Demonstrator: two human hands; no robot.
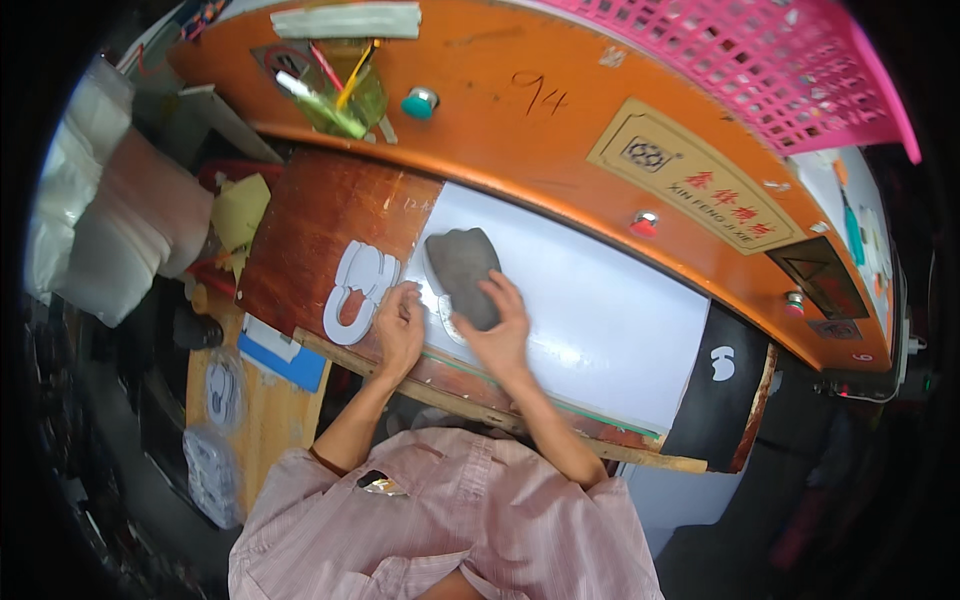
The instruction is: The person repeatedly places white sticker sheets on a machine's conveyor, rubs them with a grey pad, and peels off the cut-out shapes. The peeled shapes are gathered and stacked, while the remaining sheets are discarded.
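On a white sheet [590, 310], my right hand [500, 325] grips the right edge of a dark grey flat piece [462, 265], which looks like a shoe-upper part with a notched top. A pale curved piece [447, 318] shows beside its lower left edge, partly covered. My left hand [399, 328] is just to the left, its fingers curled together; what they hold, if anything, is too small to make out. Left of that hand, several white U-shaped cut-outs [350, 305] lie overlapping on the reddish-brown board [300, 250].
An orange machine beam [480, 90] spans the far side, with green [420, 103] and red [644, 223] buttons. A pen cup [345, 95] and pink basket [760, 60] stand on it. White scraps [721, 363] lie on a black panel [705, 400] at right. Bagged pieces [212, 470] lie at lower left.
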